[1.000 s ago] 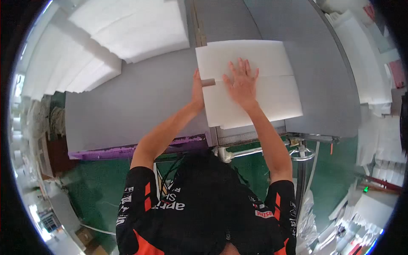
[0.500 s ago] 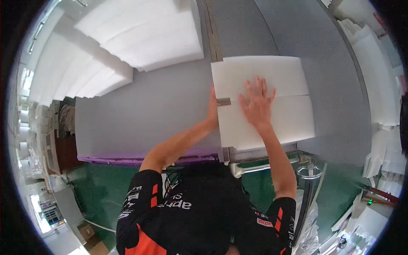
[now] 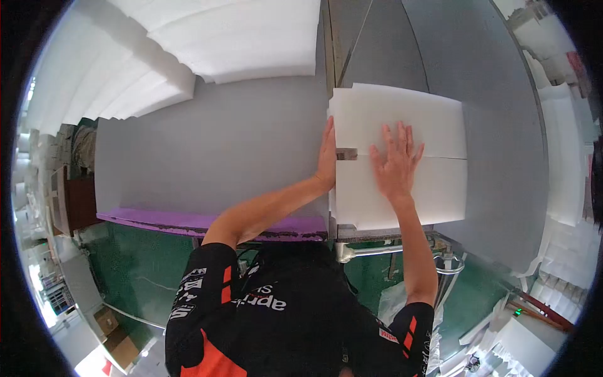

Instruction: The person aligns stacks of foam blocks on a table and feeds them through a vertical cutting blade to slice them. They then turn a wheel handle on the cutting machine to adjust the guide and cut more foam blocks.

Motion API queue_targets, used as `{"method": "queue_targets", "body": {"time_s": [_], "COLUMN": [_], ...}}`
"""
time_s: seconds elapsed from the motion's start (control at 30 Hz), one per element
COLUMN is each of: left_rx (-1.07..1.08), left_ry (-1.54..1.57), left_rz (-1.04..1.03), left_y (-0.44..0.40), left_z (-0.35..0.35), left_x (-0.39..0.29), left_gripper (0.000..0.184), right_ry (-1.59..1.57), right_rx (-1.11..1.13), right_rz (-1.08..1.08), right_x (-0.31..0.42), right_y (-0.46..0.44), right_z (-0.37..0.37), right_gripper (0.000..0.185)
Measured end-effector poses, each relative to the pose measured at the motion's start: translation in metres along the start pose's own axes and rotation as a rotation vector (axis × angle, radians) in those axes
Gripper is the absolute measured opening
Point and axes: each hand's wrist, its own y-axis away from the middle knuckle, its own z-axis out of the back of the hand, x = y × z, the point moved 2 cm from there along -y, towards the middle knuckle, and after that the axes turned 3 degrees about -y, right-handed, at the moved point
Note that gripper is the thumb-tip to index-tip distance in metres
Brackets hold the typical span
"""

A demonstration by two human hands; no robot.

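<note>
White foam sheets (image 3: 433,191) under the spread right hand (image 3: 396,168)
Left hand (image 3: 326,159), fingers together, flanks their left edge; likely light, soft, easily dented, best held by opposite edges

Cardboard boxes (image 3: 119,342) are seen at the lower left of the frame, a brown cabinet (image 3: 86,204) is shown at mid-left, and crumpled clear plastic (image 3: 391,301) is set against green floor (image 3: 141,267) at lower right of centre

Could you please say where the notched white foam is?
In the head view, the notched white foam is right of centre on the grey table, under the right hand, with the left hand at its left edge.
</note>
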Motion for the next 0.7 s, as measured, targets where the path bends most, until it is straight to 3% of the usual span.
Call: {"method": "queue_targets", "body": {"time_s": [0.1,0.13,0.43,0.47,0.6,0.7], "left_rx": [-0.123,-0.120,0.707,0.708,-0.002,-0.095], "left_ry": [-0.397,-0.396,0.726,0.725,0.211,0.170], "left_rz": [-0.164,-0.166,0.059,0.059,0.208,0.158], "left_y": [-0.002,-0.003,-0.009,-0.006,0.014,0.005], "left_z": [0.007,0.007,0.027,0.023,-0.003,0.001], "left_x": [0.039,0.037,-0.001,-0.008,-0.018,0.020], "left_gripper": [0.043,0.043,0.045,0.045,0.050,0.052], "right_ry": [-0.011,-0.009,-0.018,-0.019,0.004,0.019], "right_rx": [0.019,0.018,-0.009,-0.011,-0.015,-0.021], "right_rz": [-0.016,-0.018,-0.003,-0.003,-0.003,0.006], "right_x": [0.000,-0.001,-0.004,-0.003,-0.002,-0.003], "right_y": [0.000,0.000,0.002,0.001,0.002,0.002], "right_z": [0.001,0.001,-0.003,-0.003,-0.001,-0.003], "right_gripper": [0.053,0.053,0.051,0.051,0.050,0.050]}}
